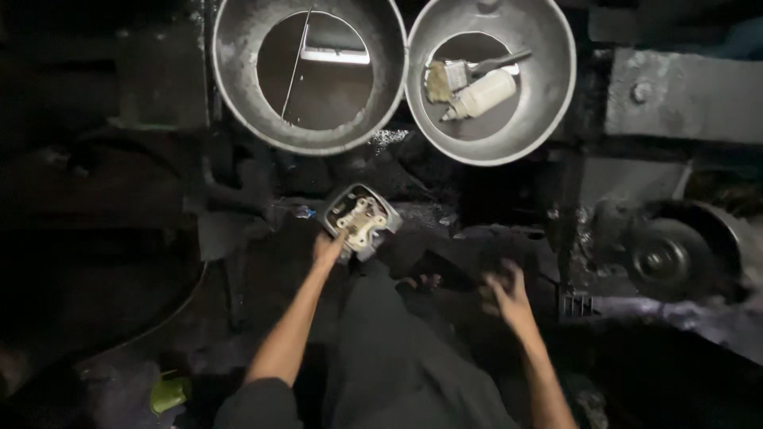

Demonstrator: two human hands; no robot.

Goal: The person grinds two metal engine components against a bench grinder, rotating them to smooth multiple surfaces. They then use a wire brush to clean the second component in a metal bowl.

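On the dark, oily floor (238,318) ahead of my knees, my left hand (327,251) grips the near edge of the engine part (362,220), fingers curled against its lower rim; my right hand (505,295) hangs free over black cloth (445,258), fingers loosely spread and holding nothing, a little blurred.

I judge the hold the weak point; I have the part by one edge only, and everything about me looks greasy, so it could slip from my fingers and drop on the floor; a fall might knock its flat pale face or pick up grit. With the right hand well apart from it, nothing backs up the grip. The light is poor too; I could misjudge where I put it or catch it on something I cannot see. Lifting it towards the two basins, I might strike a rim; the left basin (230,71) seems to hold dark liquid, which could splash; the right basin (556,79) holds a brush (453,75) and a small pale bottle (482,94) that could be knocked over.

The part itself is a squat metal casting, grey and rounded at the corners, tilted towards me; its upper face is pale, cream-coloured, with several dark holes and recesses; it lies between my knees and the basins, nearer me; I cannot tell whether it rests on the floor or hangs from my fingers.
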